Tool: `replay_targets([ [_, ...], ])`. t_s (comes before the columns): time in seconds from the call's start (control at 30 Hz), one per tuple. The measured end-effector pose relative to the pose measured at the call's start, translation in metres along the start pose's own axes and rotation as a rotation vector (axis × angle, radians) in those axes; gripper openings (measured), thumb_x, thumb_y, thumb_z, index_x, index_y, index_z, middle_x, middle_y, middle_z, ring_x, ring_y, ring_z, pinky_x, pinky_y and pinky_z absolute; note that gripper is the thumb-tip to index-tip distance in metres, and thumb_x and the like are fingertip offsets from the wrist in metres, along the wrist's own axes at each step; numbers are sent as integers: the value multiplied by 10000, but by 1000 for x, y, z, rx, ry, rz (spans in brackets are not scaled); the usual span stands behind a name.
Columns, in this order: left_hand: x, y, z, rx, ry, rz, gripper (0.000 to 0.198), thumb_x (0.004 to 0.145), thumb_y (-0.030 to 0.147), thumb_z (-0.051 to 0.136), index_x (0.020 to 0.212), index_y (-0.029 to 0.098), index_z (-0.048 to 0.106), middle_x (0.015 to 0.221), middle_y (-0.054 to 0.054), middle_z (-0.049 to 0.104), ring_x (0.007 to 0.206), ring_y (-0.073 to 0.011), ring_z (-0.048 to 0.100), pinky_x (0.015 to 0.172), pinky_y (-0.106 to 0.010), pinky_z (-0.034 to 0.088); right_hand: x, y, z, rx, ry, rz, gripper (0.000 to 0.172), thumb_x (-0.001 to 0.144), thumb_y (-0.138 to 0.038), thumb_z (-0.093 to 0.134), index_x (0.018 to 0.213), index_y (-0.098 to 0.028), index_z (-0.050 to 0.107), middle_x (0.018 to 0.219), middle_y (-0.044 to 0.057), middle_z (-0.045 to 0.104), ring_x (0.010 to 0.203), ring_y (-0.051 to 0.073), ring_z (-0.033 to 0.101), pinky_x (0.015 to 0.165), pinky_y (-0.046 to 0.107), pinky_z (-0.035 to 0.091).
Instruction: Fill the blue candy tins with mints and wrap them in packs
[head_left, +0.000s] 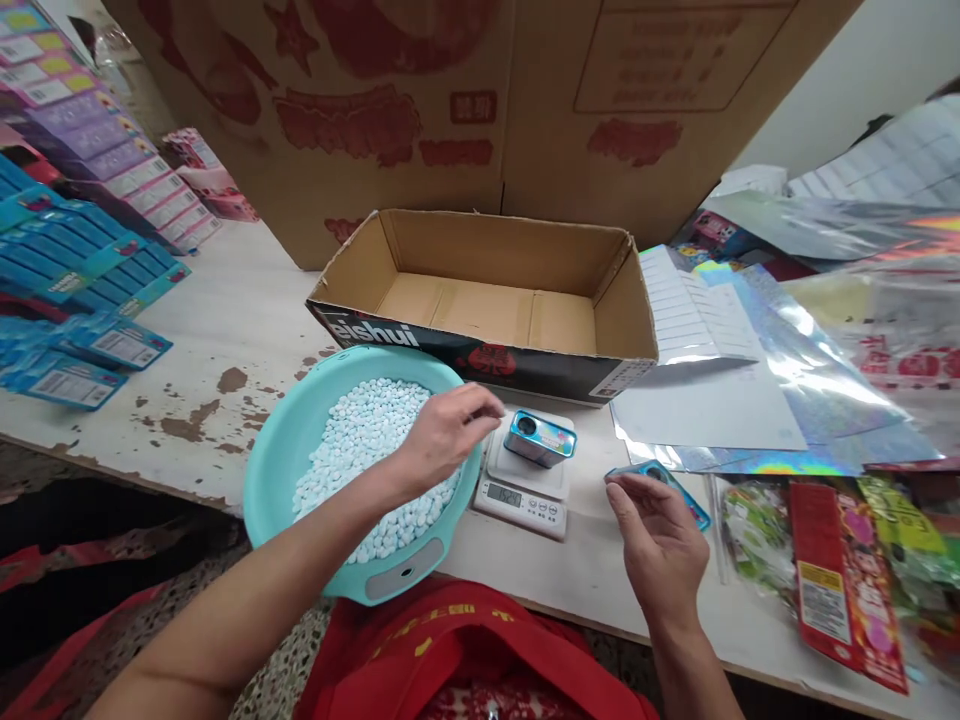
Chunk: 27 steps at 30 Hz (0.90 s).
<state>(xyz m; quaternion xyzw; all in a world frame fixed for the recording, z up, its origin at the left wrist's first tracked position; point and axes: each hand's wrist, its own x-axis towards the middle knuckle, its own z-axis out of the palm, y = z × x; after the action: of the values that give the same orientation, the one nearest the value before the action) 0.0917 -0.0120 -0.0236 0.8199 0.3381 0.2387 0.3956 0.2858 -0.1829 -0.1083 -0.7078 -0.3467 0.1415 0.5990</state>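
My left hand (452, 432) hovers over the right side of a turquoise basin (274, 445) filled with small pale-blue candy-like pieces (379, 410). Its fingers are drawn together, pointing toward a small blue tin (541, 440); whatever they hold is hidden. This tin, with a dark round opening in its top, rests on a white digital scale (523, 508), whose display seems to read 152.4. To the right, my right hand (664, 540) has bent fingers with the thumb close to them. Just behind it lies another blue tin-like item (694, 508), partly covered by the hand.
Behind the basin and scale stands an open shallow carton (480, 305), backed by a large cardboard box (450, 130). Blue packs (82, 260) are stacked at left. Shiny sheets and papers (720, 400) lie at right, near colourful pouches (832, 580) by the table edge.
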Motion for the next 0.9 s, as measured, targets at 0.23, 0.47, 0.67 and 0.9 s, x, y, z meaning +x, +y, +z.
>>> replay_targets([
  [0.23, 34, -6, 31, 301, -198, 164, 295, 820, 207, 598, 1114, 203, 578, 1199, -57, 591, 1064, -218, 504, 895, -356, 443, 16, 1, -29, -502, 231, -248, 599, 699, -523, 722, 1145, -151, 576, 1134, 153, 594, 1116, 328, 521, 980, 527, 374],
  [0.47, 17, -6, 34, 512, -397, 180, 260, 845, 171, 513, 1102, 160, 552, 1053, -89, 618, 963, -229, 585, 780, -344, 503, 22, 8, -39, -558, 134, 211, 735, 546, -734, 683, 1014, -169, 649, 890, 101, 624, 845, 332, 578, 805, 505, 436],
  [0.67, -19, -8, -66, 384, 402, -58, 345, 818, 299, 615, 1133, 191, 525, 1055, -57, 644, 931, -182, 609, 798, -309, 491, 36, -26, -4, -448, 156, 71, 674, 545, -681, 735, 1017, -203, 668, 926, 85, 640, 866, 318, 584, 806, 462, 440],
  [0.9, -47, -100, -185, 785, 730, -765, 386, 733, 490, 593, 958, 179, 554, 736, -23, 574, 894, -309, 590, 688, -363, 389, 39, -14, 57, -205, -203, -206, 376, 746, -503, 682, 991, -223, 625, 911, 37, 648, 814, 201, 617, 747, 334, 511],
])
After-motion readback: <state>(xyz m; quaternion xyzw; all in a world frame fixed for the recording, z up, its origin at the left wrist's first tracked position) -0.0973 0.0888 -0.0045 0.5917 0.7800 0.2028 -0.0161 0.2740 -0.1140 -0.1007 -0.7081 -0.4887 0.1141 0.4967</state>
